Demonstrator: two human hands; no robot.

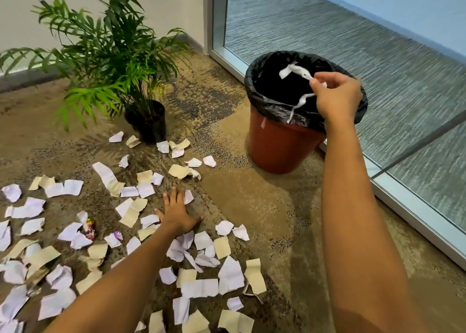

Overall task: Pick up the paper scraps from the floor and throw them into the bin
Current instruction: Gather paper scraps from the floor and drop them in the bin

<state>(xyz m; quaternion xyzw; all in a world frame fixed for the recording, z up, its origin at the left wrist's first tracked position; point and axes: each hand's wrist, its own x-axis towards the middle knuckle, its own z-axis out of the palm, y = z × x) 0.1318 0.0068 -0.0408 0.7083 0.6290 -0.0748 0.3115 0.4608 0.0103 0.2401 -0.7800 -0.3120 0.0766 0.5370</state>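
Observation:
Several white and beige paper scraps [141, 206] lie scattered over the carpet at the left and bottom. A brown bin [277, 143] lined with a black bag [274, 108] stands at the right. My right hand [336, 97] hovers over the bin's near rim and pinches white paper scraps [292, 71], which dangle over the opening. My left hand [176, 213] lies flat on the floor with fingers spread, touching a white scrap [187, 196] at its fingertips.
A potted palm [148, 123] stands on the carpet left of the bin, with scraps around its base. A glass wall with a metal frame [413, 206] runs along the right, just behind the bin. Two coloured wrappers [90, 228] lie among the scraps.

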